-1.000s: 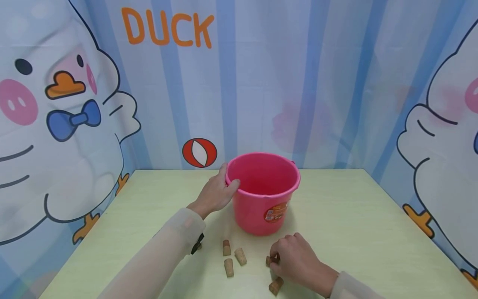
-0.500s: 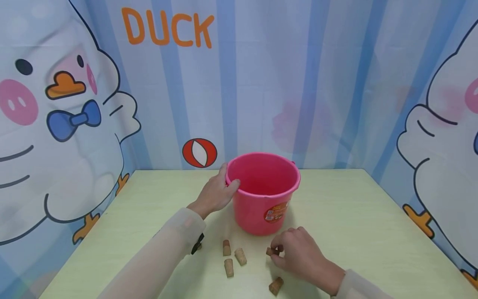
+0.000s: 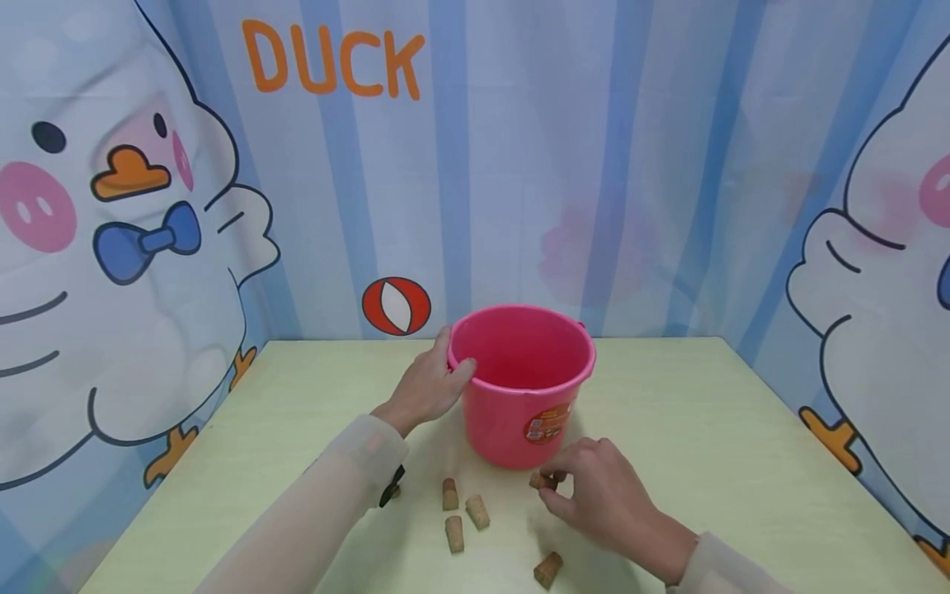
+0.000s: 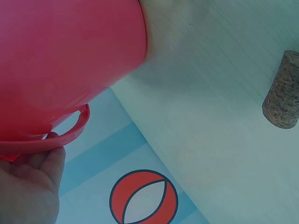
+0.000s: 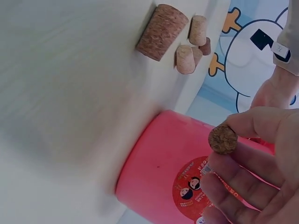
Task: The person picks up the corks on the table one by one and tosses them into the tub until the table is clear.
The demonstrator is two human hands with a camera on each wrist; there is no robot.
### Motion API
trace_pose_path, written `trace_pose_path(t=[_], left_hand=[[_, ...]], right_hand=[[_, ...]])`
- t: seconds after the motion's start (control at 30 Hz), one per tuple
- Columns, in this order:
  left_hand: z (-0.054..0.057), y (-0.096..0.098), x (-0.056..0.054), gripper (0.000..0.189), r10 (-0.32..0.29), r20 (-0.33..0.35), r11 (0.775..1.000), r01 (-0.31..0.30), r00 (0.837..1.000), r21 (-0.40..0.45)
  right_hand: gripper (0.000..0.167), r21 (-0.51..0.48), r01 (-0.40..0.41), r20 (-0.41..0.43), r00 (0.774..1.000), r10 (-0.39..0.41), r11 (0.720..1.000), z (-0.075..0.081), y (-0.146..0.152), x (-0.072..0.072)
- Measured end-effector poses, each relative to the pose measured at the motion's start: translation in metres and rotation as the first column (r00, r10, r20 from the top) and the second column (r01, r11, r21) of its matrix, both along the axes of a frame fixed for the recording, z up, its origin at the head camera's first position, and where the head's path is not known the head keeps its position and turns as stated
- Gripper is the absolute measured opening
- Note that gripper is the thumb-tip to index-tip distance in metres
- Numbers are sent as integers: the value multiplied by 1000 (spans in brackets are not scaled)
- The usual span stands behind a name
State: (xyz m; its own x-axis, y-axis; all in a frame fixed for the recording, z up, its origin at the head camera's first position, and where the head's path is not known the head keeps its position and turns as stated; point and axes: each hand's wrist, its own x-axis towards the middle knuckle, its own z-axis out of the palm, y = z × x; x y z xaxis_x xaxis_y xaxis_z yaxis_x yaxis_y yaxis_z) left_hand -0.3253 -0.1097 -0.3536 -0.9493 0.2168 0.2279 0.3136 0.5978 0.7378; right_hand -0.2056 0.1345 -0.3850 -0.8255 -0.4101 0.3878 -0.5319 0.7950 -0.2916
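Note:
A pink bucket (image 3: 512, 433) stands upright on the table, its mouth facing up. My left hand (image 3: 425, 389) grips the left side of its rim, thumb over the edge; the left wrist view shows fingers under the rim's loop (image 4: 79, 128). Just in front of the bucket, my right hand (image 3: 609, 499) pinches a cork stopper (image 5: 223, 139) between thumb and fingertips, raised off the table. Below that hand lies a darker loose cork (image 3: 548, 570). Several lighter corks (image 3: 477, 511) are grouped left of it. The bucket's floor is hidden from view.
The pale table (image 3: 668, 412) ends at a striped curtain (image 3: 519, 165) printed with ducks. Another small cork-coloured piece (image 3: 396, 492) is partly hidden behind the left wrist. An orange-red label (image 3: 547, 423) is on the bucket's front.
My right hand has lifted the cork off the table and moved it forward, towards the bucket. The left hand keeps its hold on the rim, and the other corks lie as before.

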Motion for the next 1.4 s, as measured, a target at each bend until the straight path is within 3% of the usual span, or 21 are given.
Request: trace_pose_path(t=[0.43,0.87,1.4], left_hand=[[0,0,1,74,8,4,1000,-8,1000,0],[-1,0,1,76,11,6,1000,-11,1000,4],[1,1,2,74,13,10,1000,-13,1000,-2]], right_hand=[[16,-87,19,-110,993,-29,996,11,3,0],[22,-122,35,-121,991,-49,992,25,3,2],[24,-165,-24,-237,971,-16,986,42,6,0]])
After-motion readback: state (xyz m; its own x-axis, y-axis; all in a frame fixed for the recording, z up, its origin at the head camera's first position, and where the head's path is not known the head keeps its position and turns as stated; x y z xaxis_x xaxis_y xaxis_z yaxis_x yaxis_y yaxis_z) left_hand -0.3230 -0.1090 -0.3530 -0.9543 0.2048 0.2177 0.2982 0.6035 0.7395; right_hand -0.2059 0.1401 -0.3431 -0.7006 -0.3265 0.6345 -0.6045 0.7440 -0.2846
